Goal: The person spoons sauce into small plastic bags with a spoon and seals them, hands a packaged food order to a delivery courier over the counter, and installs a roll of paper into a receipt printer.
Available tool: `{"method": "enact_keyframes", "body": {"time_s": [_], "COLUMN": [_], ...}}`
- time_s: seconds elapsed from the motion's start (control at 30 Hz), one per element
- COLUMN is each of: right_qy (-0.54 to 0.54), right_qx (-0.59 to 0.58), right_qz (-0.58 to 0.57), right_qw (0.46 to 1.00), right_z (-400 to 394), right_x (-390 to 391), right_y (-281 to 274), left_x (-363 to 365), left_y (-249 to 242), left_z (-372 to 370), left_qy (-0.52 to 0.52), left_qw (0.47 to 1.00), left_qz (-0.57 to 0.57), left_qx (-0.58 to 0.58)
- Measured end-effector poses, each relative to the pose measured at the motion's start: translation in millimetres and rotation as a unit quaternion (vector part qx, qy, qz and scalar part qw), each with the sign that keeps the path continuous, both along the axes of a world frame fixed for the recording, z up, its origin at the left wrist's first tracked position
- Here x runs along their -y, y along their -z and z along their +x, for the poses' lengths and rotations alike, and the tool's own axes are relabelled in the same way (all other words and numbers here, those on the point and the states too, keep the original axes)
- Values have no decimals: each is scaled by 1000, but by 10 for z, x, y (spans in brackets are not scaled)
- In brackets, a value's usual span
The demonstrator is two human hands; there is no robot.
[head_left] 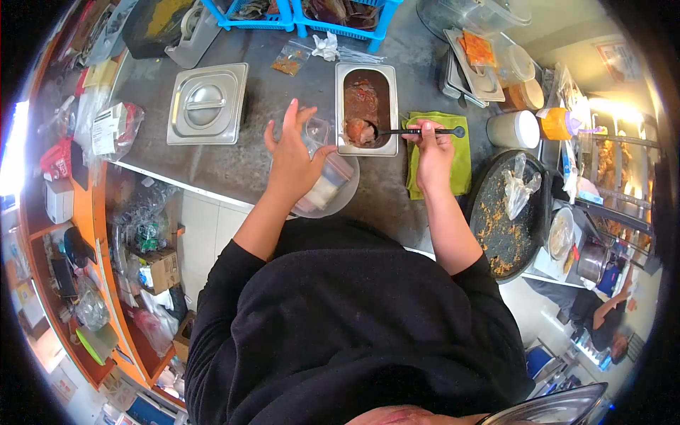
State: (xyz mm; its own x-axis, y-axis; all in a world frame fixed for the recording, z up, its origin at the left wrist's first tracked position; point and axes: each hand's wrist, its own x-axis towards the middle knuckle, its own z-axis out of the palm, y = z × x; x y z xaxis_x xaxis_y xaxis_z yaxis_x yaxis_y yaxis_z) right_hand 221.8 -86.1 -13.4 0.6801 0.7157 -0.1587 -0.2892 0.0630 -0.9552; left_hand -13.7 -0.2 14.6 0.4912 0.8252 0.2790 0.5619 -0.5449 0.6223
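Note:
My right hand (433,157) grips the black handle of a spoon (398,132). Its bowl end sits in a steel container (391,78) of reddish-brown paste (362,99), with a lump of paste at the tip. Fingers spread, my left hand (296,156) hovers at the container's left, holding nothing. Beside its thumb, small clear plastic bags (334,172) rest on a round translucent dish (347,197) near the table's front edge. Below the spoon handle lies a folded green cloth (457,164).
A lidded steel container (205,105) stands left. Blue baskets (375,34) are at the back, near a small bag of orange bits (290,58). To the right are a white-lidded jar (516,130) and a dark oval tray (496,244) with crumbs. Another person (602,315) is at far right.

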Motion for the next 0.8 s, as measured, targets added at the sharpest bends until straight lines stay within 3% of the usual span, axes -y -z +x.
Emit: {"method": "enact_keyframes", "body": {"time_s": [0.13, 0.27, 0.37, 0.47, 0.6, 0.8], "right_qy": [34, 42, -146, -87, -18, 8], "right_qx": [12, 95, 264, 176, 157, 124], "right_qz": [45, 34, -91, -36, -5, 15], "right_qw": [998, 994, 949, 980, 987, 992], "right_z": [85, 67, 15, -42, -73, -151], "right_x": [-106, -234, -216, -198, -99, -3], "right_y": [-87, -359, -344, -167, -50, -21], "left_x": [-97, -195, -231, -223, -186, -168], "left_y": [-85, -230, -248, -257, -182, -213], "left_z": [18, 119, 142, 110, 50, 30], "left_qy": [16, 14, 13, 4, -19, -19], "left_qw": [999, 999, 997, 996, 990, 994], "left_qz": [14, 14, 34, 28, -3, 40], "left_qx": [43, 49, 61, 80, 141, 101]}}
